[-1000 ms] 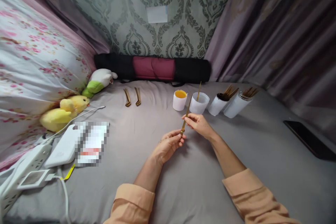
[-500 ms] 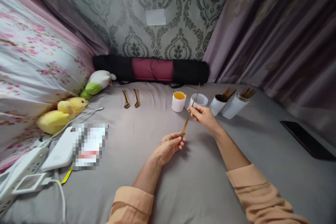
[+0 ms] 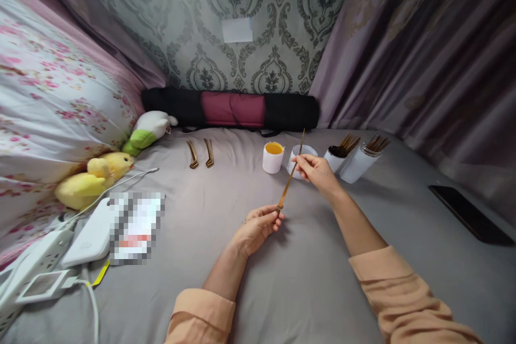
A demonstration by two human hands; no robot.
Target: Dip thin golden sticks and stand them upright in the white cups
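Note:
Between my two hands runs a thin golden-brown stick (image 3: 287,186), tilted, broader and darker at its near end. My left hand (image 3: 260,227) is closed on that near end, thumb on top. The fingers of my right hand (image 3: 313,167) pinch the stick near its far end, just in front of a translucent white cup (image 3: 291,168). A slim golden shaft (image 3: 302,140) rises above these fingers; whether it belongs to the stick or stands in the cup, I cannot tell. Left of this cup is a white cup (image 3: 273,161) with yellow-orange contents.
To the right stand a white jar (image 3: 334,161) and a taller container (image 3: 359,166), both with brown sticks. Two bent gold-brown pieces (image 3: 208,153) lie farther left. A phone (image 3: 471,214), plush toys (image 3: 94,178), a power bank (image 3: 91,234) and a power strip (image 3: 38,258) flank the sheet.
My right hand has slid a little up the stick toward its far end, covering the dark tip seen before. My left hand keeps its hold. The view has shifted slightly.

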